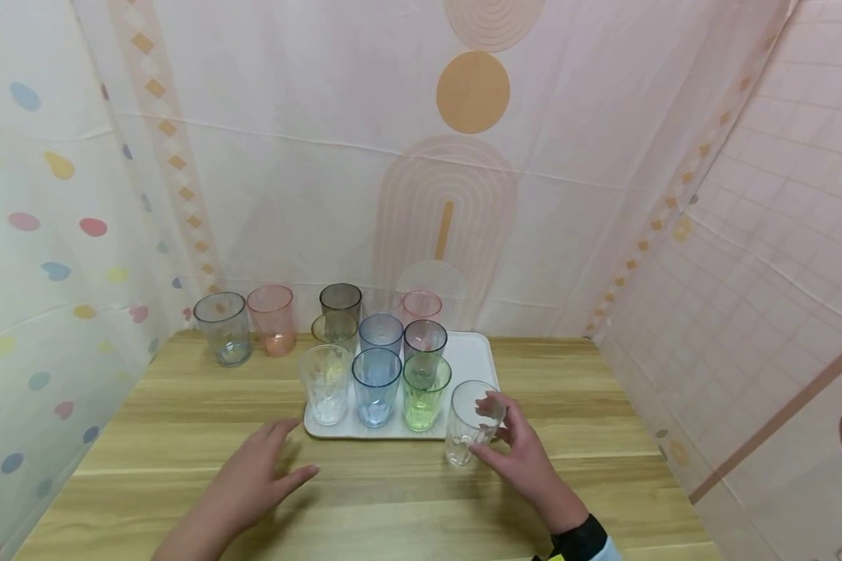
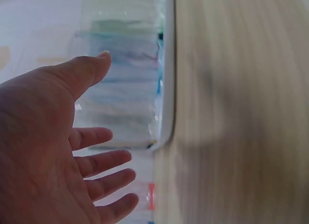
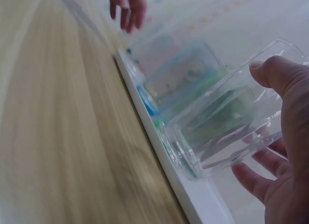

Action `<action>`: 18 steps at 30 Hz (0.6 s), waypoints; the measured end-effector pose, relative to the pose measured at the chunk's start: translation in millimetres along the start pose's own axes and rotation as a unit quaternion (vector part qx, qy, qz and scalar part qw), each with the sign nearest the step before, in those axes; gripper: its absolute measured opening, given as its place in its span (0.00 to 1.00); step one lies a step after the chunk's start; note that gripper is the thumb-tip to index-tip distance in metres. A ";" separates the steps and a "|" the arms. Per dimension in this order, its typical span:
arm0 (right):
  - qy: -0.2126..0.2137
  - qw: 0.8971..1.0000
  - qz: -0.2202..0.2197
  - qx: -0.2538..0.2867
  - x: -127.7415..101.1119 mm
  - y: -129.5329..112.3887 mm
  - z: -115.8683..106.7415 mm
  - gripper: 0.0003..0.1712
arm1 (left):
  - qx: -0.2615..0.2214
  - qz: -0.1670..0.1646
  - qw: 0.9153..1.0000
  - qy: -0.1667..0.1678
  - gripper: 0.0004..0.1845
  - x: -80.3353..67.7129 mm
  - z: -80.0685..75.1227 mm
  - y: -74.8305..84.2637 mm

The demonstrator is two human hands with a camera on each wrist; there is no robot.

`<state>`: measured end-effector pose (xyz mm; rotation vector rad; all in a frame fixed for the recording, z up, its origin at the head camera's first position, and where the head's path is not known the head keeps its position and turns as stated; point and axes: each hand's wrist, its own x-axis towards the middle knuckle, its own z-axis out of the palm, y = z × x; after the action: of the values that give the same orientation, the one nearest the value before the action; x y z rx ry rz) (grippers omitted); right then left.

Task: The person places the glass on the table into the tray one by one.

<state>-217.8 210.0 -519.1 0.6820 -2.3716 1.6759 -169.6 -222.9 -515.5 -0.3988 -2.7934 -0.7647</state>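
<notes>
My right hand (image 1: 529, 463) grips a clear plastic tumbler (image 1: 461, 446) between thumb and fingers, at the front right of a white tray (image 1: 475, 352). In the right wrist view the base of that tumbler (image 3: 212, 132) is close to the tray's edge; whether it touches I cannot tell. On the tray's front row stand another clear tumbler (image 1: 327, 397), a blue tumbler (image 1: 376, 401) and a green tumbler (image 1: 423, 409). Near the front left corner my left hand (image 1: 249, 475) hovers with fingers extended, holding nothing; the left wrist view shows its palm (image 2: 43, 156) facing the tray.
Behind the front row stand several more tumblers, among them a dark one (image 1: 340, 296) and a pink one (image 1: 422, 305). Left of the tray, a bluish-grey tumbler (image 1: 223, 331) and a red tumbler (image 1: 272, 319) stand on the wooden table (image 1: 379, 506). Patterned curtains (image 1: 288, 195) enclose the table's back and sides.
</notes>
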 end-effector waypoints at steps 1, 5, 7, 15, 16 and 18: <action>0.005 1.000 0.007 -0.004 1.9 1.4 -2.9 0.48 | 0.010 0.001 1.000 0.005 0.44 -1.6 -0.2 -3.0; 0.016 0.999 0.038 -0.014 15.8 8.0 -13.3 0.48 | 0.040 -0.003 0.999 0.013 0.48 -5.0 -0.7 -11.8; 0.020 0.999 0.047 -0.013 26.9 12.2 -17.6 0.48 | 0.052 -0.005 0.999 0.013 0.49 -5.8 -0.2 -14.6; 0.039 0.998 0.056 -0.005 86.7 27.3 -27.6 0.39 | 0.076 0.002 0.997 0.008 0.51 -4.9 1.8 -18.5; 0.041 0.997 0.058 -0.006 94.7 29.3 -28.0 0.39 | 0.077 0.001 0.997 0.005 0.51 -4.8 1.9 -18.6; 0.043 0.997 0.061 -0.015 109.8 34.7 -28.4 0.39 | 0.078 -0.001 0.997 0.002 0.51 -5.1 1.8 -18.6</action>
<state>-334.0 215.7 -496.7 0.4574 -2.4176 1.6757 -170.9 -238.4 -527.1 -0.3653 -2.8250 -0.5411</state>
